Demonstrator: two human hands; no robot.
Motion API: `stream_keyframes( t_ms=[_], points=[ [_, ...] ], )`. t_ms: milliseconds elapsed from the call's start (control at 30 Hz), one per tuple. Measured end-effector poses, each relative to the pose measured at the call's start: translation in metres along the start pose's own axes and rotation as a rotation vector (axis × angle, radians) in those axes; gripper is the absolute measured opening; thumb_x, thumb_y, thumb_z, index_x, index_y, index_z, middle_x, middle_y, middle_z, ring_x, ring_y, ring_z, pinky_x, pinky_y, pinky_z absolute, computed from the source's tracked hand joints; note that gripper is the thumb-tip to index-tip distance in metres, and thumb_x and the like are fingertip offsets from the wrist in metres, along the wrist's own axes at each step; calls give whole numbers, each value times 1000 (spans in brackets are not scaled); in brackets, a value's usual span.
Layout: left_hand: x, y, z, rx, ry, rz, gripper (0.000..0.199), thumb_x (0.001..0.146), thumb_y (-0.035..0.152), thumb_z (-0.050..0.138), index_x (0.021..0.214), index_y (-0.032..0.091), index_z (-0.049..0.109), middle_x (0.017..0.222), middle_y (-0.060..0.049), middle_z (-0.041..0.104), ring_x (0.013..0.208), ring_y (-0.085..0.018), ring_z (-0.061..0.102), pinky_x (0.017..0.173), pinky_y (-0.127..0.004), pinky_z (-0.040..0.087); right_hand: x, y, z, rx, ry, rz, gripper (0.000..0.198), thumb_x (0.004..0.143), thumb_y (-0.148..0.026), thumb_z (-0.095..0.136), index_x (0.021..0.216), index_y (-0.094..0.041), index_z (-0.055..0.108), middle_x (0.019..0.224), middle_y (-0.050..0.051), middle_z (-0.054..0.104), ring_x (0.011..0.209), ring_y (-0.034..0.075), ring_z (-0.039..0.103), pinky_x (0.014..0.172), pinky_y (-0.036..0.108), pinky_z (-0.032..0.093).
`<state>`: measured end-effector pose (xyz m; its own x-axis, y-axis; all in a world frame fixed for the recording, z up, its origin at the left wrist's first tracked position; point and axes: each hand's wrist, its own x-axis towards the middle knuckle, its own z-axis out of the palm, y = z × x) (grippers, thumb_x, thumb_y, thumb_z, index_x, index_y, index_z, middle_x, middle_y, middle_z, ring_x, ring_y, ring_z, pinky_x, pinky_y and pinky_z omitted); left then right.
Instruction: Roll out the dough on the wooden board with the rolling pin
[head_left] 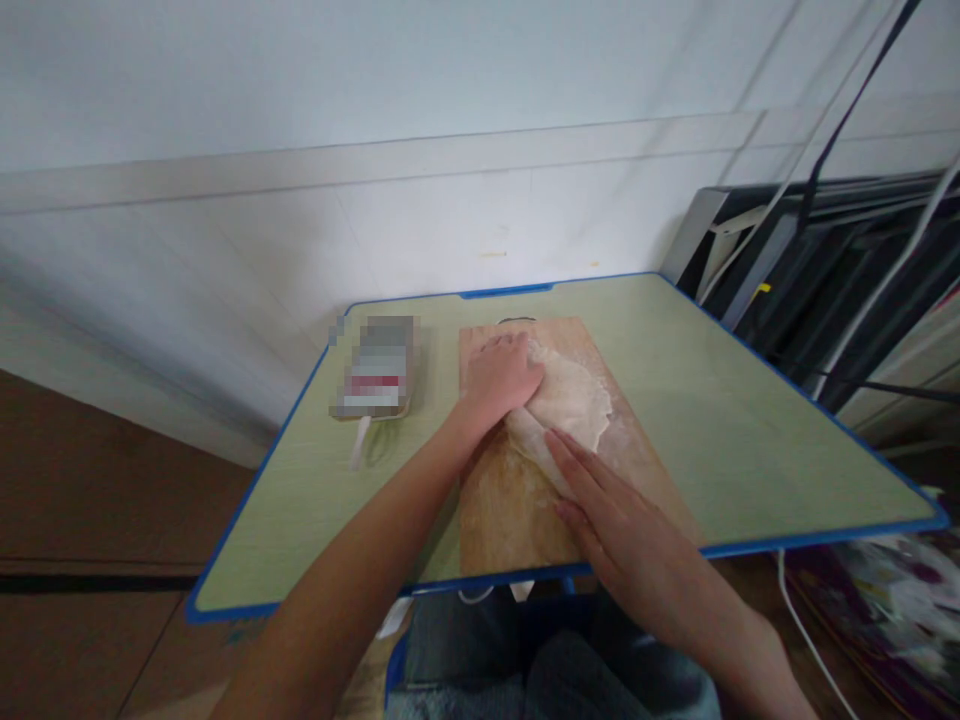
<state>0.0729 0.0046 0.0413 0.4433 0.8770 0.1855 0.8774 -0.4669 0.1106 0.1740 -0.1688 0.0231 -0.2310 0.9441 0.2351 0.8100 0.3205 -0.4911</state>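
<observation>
A thin, pale sheet of dough [576, 388] with a ragged edge lies on a floured wooden cutting board [499, 515]. Its near-left side forms a thick roll [534, 440] running diagonally between my hands. I cannot tell whether anything is inside that roll. Palm down, my left hand [504, 372] presses on the roll's far end, its fingers reaching forward over the board. My right hand [600, 495] lies along the near end, with fingers straight and close together and the thumb apart. Both hands touch the dough; neither is wrapped around it.
On the green, blue-edged table [750, 440], a blurred-out box or package [379, 370] stands left of the board, with a white handle-like piece [361, 440] sticking out. A white wall rises behind. Dark flat panels [840, 270] and cables are at the right.
</observation>
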Motion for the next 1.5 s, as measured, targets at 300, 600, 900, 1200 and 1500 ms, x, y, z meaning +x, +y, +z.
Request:
stream_keyframes(
  t_ms=[300,600,900,1200,1500],
  points=[
    [-5,7,0,5,-7,33,32,88,30,43,116,18,53,125,-9,59,114,-24,55,97,-38,42,-3,3,-1,16,24,8,52,93,-26,35,144,-17,33,143,13,42,133,24,33,105,51,33],
    [8,0,-1,-64,-24,63,55,87,38,46,135,14,32,134,-12,52,126,-22,46,99,-34,40,2,-1,-5,41,27,16,54,92,-22,34,146,-19,29,143,13,42,131,26,38,102,52,38],
    [7,1,-1,-48,-41,69,47,86,43,47,125,18,40,123,-10,61,113,-26,58,92,-38,45,-1,-3,-2,14,33,1,52,91,-21,32,142,-13,35,143,14,42,133,24,36,105,50,34],
    [-1,-2,-4,-67,-37,-26,66,88,43,44,143,15,20,135,-11,53,123,-22,50,101,-32,37,-2,-3,5,48,62,2,58,86,-13,35,143,-15,33,145,14,40,133,25,35,104,51,35],
    [-1,-15,-12,-62,-187,191,75,89,38,43,145,6,6,146,-12,39,137,-19,32,111,-33,24,-1,-5,4,-18,40,-45,70,77,0,33,145,-16,28,146,15,38,130,26,41,99,49,43]
  ],
)
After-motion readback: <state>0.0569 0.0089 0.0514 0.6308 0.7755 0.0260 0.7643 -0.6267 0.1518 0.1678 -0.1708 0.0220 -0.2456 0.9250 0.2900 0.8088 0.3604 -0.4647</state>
